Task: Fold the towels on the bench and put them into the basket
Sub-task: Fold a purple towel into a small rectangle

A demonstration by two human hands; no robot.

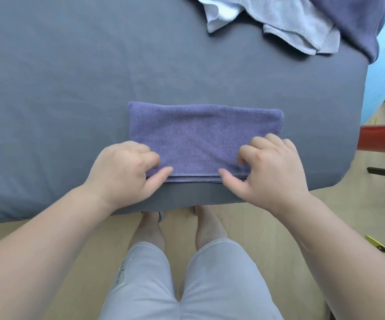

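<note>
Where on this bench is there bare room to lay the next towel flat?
Bare bench: the whole stretch left of the purple towel, and the band between it and the heap of unfolded towels. Crowded: the far right corner under that heap, and the near edge where the left hand and right hand pinch the towel.

I see bright, even, diffuse light, with a faint soft shadow under the near edge of the bench (pixel 60 100). Wide-angle bowing curves the bench edges. Detail softens toward the picture's corners.
</note>
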